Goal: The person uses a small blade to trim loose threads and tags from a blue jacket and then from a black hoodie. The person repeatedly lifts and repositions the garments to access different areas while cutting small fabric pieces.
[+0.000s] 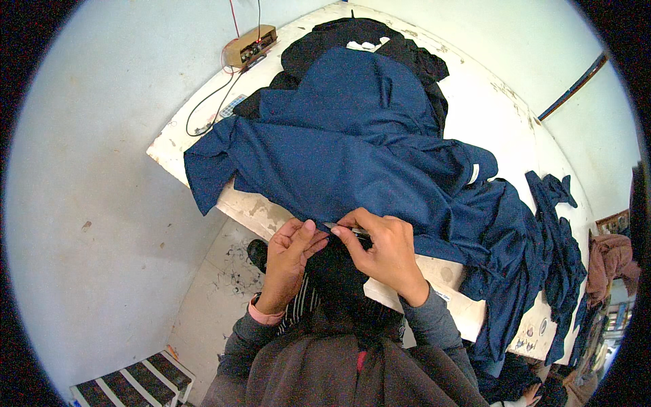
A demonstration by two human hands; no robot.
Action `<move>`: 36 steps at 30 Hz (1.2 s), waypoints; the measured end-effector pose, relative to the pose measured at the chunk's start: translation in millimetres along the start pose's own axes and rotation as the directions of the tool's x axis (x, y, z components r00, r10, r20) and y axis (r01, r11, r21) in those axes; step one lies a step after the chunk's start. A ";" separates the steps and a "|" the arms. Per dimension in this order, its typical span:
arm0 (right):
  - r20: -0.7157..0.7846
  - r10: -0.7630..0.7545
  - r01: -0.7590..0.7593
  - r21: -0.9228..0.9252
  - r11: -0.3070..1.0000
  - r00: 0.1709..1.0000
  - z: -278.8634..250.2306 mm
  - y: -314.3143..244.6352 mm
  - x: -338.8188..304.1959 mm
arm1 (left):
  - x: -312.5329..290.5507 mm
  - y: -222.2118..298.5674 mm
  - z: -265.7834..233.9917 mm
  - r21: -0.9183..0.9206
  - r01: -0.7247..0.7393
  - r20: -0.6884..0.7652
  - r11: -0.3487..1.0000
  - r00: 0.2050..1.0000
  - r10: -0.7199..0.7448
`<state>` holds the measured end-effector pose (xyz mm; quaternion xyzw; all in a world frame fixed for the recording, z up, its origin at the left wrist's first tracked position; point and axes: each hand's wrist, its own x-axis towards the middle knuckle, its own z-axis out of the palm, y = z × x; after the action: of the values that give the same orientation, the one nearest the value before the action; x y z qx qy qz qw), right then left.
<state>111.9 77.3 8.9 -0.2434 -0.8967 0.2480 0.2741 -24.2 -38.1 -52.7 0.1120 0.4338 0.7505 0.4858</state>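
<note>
A navy blue garment (319, 163) lies spread over the white table, its near edge hanging at the front. My left hand (290, 252) is closed, thumb and fingertips pinching that near edge. Just to its right, my right hand (386, 249) is closed, with thumb and index finger meeting at the same edge. A small dark and silvery metal tool (363, 233) shows under the right fingers, mostly covered by the hand, so its exact kind cannot be made out. The two hands' fingertips almost touch.
Black cloth (346, 32) is heaped behind the garment. A brown box with wires (251, 47) sits at the table's far left edge. More dark blue clothing (559, 264) hangs over the right side. A striped black-and-white stand (132, 383) is on the floor; another person's hand (532, 393) shows lower right.
</note>
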 end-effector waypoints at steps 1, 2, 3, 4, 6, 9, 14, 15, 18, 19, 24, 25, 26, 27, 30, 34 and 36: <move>0.000 0.007 -0.007 -0.002 1.000 1.000 -0.5 -0.4 -0.2 | -0.4 -0.3 0.2 0.000 -0.003 -0.001 1.000 1.000 0.003; 0.001 0.008 -0.008 -0.003 1.000 1.000 -0.5 -0.7 -0.5 | -0.5 -1.0 -0.3 -0.001 -0.007 -0.003 1.000 1.000 0.007; 0.003 0.009 -0.009 -0.004 1.000 1.000 -0.5 -1.0 -1.0 | -0.6 -1.5 -0.6 -0.002 -0.012 -0.005 1.000 1.000 0.012; 0.004 0.010 -0.010 -0.005 1.000 1.000 -0.3 -1.1 -1.3 | -0.7 -1.5 -0.7 0.001 -0.017 -0.003 1.000 1.000 0.017; -0.001 -0.014 0.014 -0.025 1.000 1.000 -0.7 -1.4 -1.8 | -0.8 -1.9 0.5 0.007 -0.024 0.004 1.000 1.000 0.024; -0.014 -0.016 0.016 0.004 1.000 1.000 1.2 1.8 -3.7 | -0.2 -4.3 -1.7 0.014 -0.032 0.010 0.999 0.999 0.032; -0.116 -0.056 0.070 0.117 0.991 0.992 3.2 -0.9 1.7 | 0.6 -6.2 -5.0 0.053 -0.047 0.073 0.997 0.996 0.043; -0.060 -0.103 0.109 0.112 0.988 0.993 5.0 5.1 1.8 | 1.1 -7.9 -8.1 0.070 -0.060 0.115 0.996 0.992 0.051; -0.006 -0.201 0.198 0.205 0.959 0.980 8.1 13.4 -1.8 | 1.2 -9.2 -5.0 0.086 -0.069 0.092 0.994 0.994 0.061; -0.011 -0.222 0.214 0.318 0.924 0.975 3.9 13.8 -3.1 | 1.4 -7.4 -3.2 0.064 -0.051 0.055 0.997 0.997 0.048; -0.173 -0.031 0.120 0.536 0.836 0.984 -8.6 18.1 -17.1 | 0.1 0.8 3.0 0.061 -0.027 -0.009 0.998 1.000 0.028; -0.200 -0.030 0.124 0.479 0.869 0.979 -3.3 23.0 -18.4 | -1.1 0.6 2.8 0.072 -0.024 -0.006 0.997 1.000 0.024; -0.178 -0.047 0.120 0.426 0.897 0.983 -4.9 22.0 -18.4 | -1.0 0.5 4.3 0.084 -0.018 0.004 0.996 1.000 0.018; -0.155 -0.064 0.118 0.371 0.921 0.986 -7.3 19.0 -17.9 | -1.1 0.6 6.1 0.096 -0.013 0.014 0.995 1.000 0.011; -0.096 -0.164 0.178 0.170 0.969 0.982 -9.6 11.7 -16.8 | -8.2 3.8 18.8 0.050 0.035 0.040 0.998 0.999 -0.037; -0.110 -0.280 0.284 0.023 0.959 0.954 0.4 17.0 -24.5 | -5.1 -1.9 21.2 0.174 0.041 0.072 0.984 0.996 -0.055; -0.068 -0.294 0.297 0.042 0.954 0.953 -2.5 17.0 -29.8 | -4.0 -8.7 13.5 0.128 0.049 0.051 0.991 0.997 -0.056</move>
<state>140.3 73.9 -10.2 -0.1070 -0.9076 0.2196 0.3415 -8.7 -32.7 -50.2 0.1516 0.4700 0.7050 0.5090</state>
